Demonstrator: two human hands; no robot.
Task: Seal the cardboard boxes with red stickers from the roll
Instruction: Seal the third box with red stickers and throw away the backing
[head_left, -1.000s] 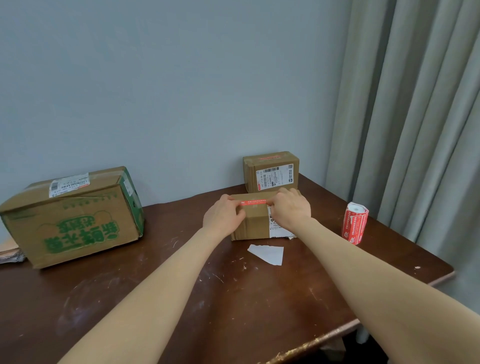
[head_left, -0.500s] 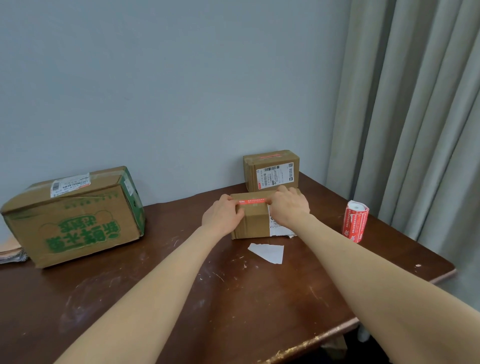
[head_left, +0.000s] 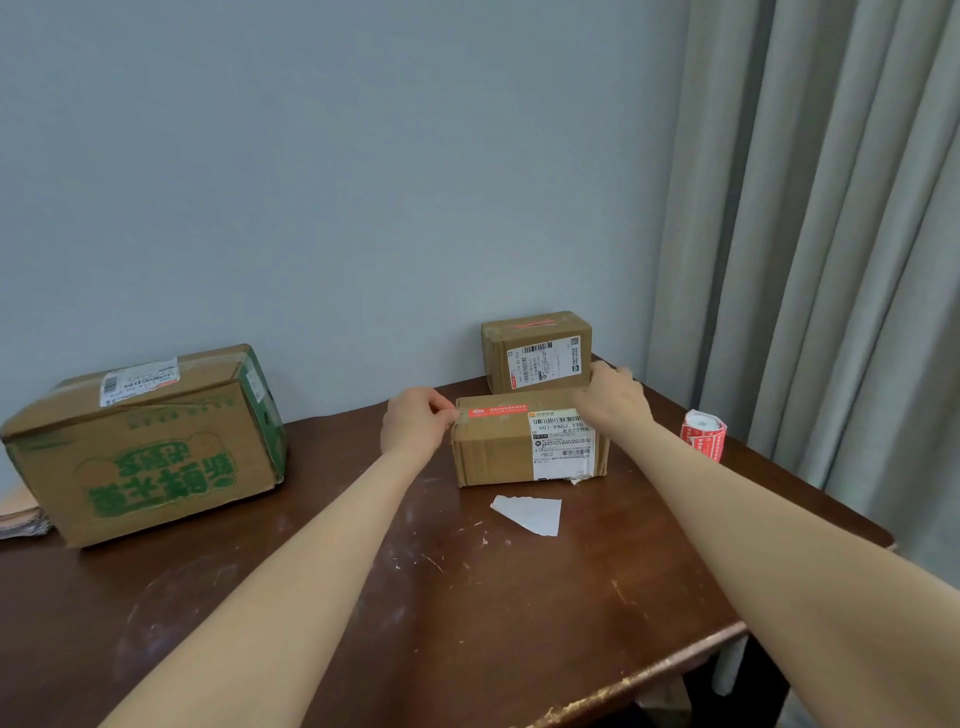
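Brown table (head_left: 519, 613) by a pale wall (head_left: 311, 208). Centre: small box (head_left: 498, 457), red sticker (head_left: 496, 412) flat along its top; left hand (head_left: 415, 431) curled at the sticker's left end, pinch or press unclear; right hand (head_left: 615, 402) over the far right corner, fingers blurred, grip unclear. Probably light and stiff, best steadied by the sides. Second box (head_left: 537, 353) behind, big box (head_left: 145, 452) left, roll (head_left: 704, 441) right, paper scrap (head_left: 530, 514) in front, none obstructing

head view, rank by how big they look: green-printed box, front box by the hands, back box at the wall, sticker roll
1. green-printed box
2. front box
3. back box, which sits farther from the camera, so these two may really be close in size
4. sticker roll
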